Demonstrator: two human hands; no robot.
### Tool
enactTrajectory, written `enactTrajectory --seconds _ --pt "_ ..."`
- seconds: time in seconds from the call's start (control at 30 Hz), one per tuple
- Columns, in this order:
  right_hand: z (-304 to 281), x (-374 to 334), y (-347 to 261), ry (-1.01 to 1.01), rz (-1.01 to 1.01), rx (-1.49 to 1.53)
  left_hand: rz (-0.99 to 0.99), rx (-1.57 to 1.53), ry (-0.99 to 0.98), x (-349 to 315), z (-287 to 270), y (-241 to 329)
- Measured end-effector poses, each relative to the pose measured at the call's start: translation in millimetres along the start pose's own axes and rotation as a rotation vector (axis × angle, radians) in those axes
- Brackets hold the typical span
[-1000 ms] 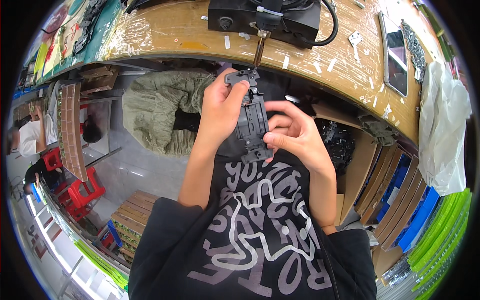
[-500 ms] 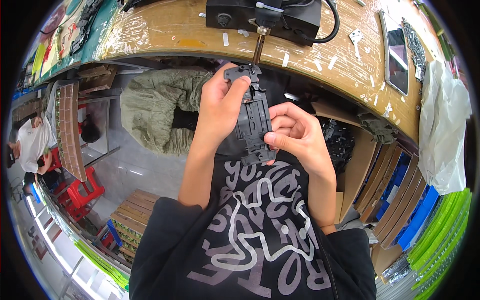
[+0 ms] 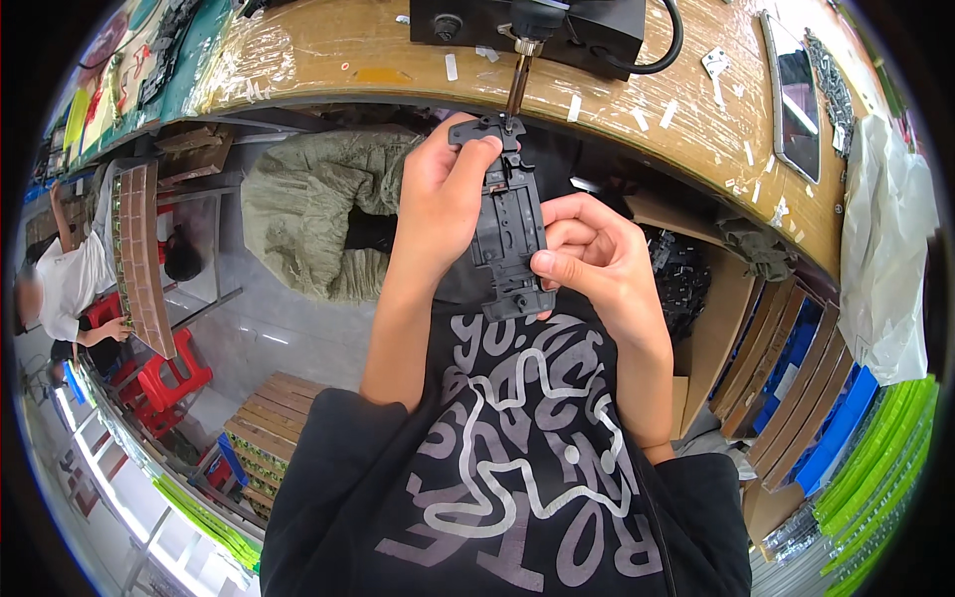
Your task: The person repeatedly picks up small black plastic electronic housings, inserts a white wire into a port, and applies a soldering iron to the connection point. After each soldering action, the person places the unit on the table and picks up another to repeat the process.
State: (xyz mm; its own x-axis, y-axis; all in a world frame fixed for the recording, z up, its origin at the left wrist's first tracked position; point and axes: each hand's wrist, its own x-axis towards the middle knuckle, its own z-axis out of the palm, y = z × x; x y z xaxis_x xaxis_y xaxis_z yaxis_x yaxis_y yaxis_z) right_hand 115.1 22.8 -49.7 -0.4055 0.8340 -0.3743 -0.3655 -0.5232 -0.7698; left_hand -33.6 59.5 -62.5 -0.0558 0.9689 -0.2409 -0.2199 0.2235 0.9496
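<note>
A long black moulded plastic part [image 3: 510, 224] with ribs and clips is held up between both hands, off the bench edge. My left hand [image 3: 445, 194] grips its upper left end, thumb pressed on the front face. My right hand [image 3: 598, 251] pinches the lower right side, thumb in front and fingers bent behind. The metal tip of a screwdriver-like tool [image 3: 520, 75], fixed to a black machine [image 3: 607, 35], reaches down to the part's top end. Whether the tip touches a screw there is too small to tell.
A wooden bench [image 3: 328, 55] littered with white scraps runs across the far side. On it lie a phone [image 3: 793, 109] and a small metal key-like piece [image 3: 715, 75]. A carton [image 3: 716, 328] of black parts stands right, beside blue trays [image 3: 841, 428]. At left a co-worker [image 3: 75, 274] sits near red stools [image 3: 171, 373].
The view has shifted slightly. My hands keep the same hold on the black part, and its top end stays under the tool tip. The co-worker at the left has moved their arms.
</note>
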Motion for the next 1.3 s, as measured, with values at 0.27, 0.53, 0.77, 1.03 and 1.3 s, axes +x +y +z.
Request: enactTrajectory --seconds 0.27,0.53,0.77,1.03,1.3 --pt "-4 1 3 0.019 -0.012 -0.026 0.023 0.114 -0.048 2 -6 -3" --pt "-2 3 2 0.002 -0.018 -0.002 0.005 0.078 -0.032 3 -7 -4" --pt "-4 0 5 0.017 0.009 0.008 0.036 0.135 -0.048 1 -9 -9" --pt "-1 -6 5 0.017 0.044 -0.001 0.048 0.142 -0.072 -7 -8 -5" --pt "-2 -7 6 0.039 0.015 -0.063 0.007 0.184 -0.105 -7 -11 -3"
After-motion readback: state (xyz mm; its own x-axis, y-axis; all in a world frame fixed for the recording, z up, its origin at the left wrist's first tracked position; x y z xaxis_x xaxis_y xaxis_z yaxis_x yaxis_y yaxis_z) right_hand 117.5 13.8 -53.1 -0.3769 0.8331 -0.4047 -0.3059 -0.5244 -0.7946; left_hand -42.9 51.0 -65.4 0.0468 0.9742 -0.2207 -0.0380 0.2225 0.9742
